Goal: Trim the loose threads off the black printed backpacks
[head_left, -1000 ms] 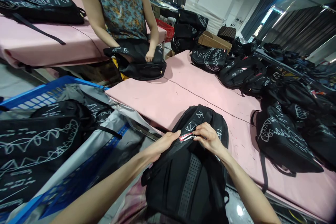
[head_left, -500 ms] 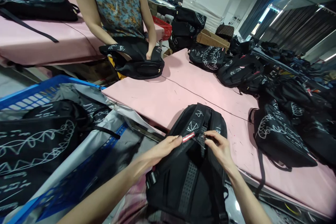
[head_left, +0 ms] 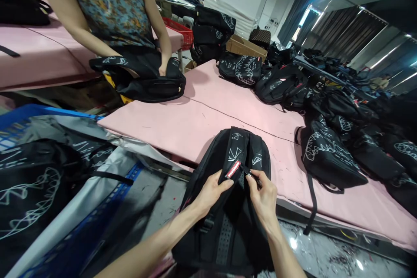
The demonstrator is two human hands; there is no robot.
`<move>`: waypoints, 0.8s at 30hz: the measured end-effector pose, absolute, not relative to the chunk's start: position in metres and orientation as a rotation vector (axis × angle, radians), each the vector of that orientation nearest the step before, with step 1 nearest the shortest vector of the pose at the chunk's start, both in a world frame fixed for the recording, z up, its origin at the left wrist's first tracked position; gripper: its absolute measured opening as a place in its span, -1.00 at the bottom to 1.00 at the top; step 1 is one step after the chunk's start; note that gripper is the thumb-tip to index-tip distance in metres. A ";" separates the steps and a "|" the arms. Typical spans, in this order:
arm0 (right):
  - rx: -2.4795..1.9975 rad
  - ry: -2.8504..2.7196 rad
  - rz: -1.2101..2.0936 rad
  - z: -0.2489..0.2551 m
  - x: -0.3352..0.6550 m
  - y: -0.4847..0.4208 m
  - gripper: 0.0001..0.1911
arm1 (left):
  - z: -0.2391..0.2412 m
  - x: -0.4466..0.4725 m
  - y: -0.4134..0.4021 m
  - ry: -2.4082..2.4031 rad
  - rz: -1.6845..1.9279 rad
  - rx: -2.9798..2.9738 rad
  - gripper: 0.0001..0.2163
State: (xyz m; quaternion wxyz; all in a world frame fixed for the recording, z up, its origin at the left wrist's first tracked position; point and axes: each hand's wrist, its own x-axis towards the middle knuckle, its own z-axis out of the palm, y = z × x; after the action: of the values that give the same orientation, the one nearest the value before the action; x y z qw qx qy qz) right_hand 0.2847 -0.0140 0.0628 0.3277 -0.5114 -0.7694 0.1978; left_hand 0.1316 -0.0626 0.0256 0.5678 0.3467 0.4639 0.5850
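A black backpack [head_left: 228, 226] with white scribble marks stands upright against the near edge of the pink table [head_left: 208, 117]. My left hand [head_left: 210, 191] pinches its top beside a small red and white label [head_left: 233, 169]. My right hand [head_left: 264, 200] is closed on the backpack's top handle strap just right of the label. Both hands are a short way apart on the bag's top.
Another person sits at the far left with both hands on a black bag [head_left: 146, 80]. Several black backpacks [head_left: 325, 156] lie along the table's right side. A blue crate [head_left: 48, 191] lined with grey plastic holds more bags at my left. A cardboard box [head_left: 244, 45] stands behind.
The view has swung left and down. My hands have drawn slightly apart on the backpack's top, and the bag sits lower and closer to me.
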 end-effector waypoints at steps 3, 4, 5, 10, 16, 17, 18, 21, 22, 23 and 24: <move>-1.355 -1.999 0.573 0.063 0.287 -0.012 -0.75 | 0.023 0.132 -0.063 1.099 1.389 0.850 -0.63; -1.358 -2.002 0.571 0.063 0.287 -0.012 -0.75 | 0.022 0.133 -0.063 1.107 1.387 0.864 -0.62; -1.360 -2.012 0.555 0.064 0.287 -0.012 -0.75 | 0.021 0.133 -0.063 1.117 1.384 0.878 -0.62; -1.336 -2.101 0.393 0.067 0.285 -0.013 -0.75 | 0.016 0.136 -0.061 1.134 1.390 0.922 -0.62; -1.348 -2.128 0.393 0.071 0.282 -0.011 -0.76 | 0.014 0.135 -0.061 1.157 1.389 0.981 -0.63; -1.358 -2.129 0.403 0.071 0.281 -0.011 -0.76 | 0.014 0.135 -0.061 1.156 1.392 0.987 -0.63; -1.365 -2.127 0.408 0.071 0.281 -0.011 -0.77 | 0.013 0.135 -0.061 1.155 1.394 0.990 -0.63; -1.355 -2.115 0.438 0.070 0.282 -0.008 -0.78 | 0.012 0.134 -0.061 1.171 1.380 0.995 -0.63; -1.343 -2.113 0.489 0.069 0.283 -0.004 -0.78 | 0.012 0.132 -0.062 1.178 1.368 1.002 -0.63; -1.324 -2.103 0.575 0.069 0.284 0.001 -0.78 | 0.012 0.130 -0.062 1.182 1.353 1.011 -0.63; -1.298 -2.081 0.688 0.068 0.286 0.007 -0.78 | 0.012 0.126 -0.063 1.180 1.334 1.020 -0.63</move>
State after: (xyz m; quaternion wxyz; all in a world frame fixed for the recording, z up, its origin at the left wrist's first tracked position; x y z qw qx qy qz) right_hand 0.2862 0.0068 0.0677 0.2929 -0.4872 -0.7811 0.2582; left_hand 0.1258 -0.0632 0.0125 0.5181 0.4250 0.4918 0.5560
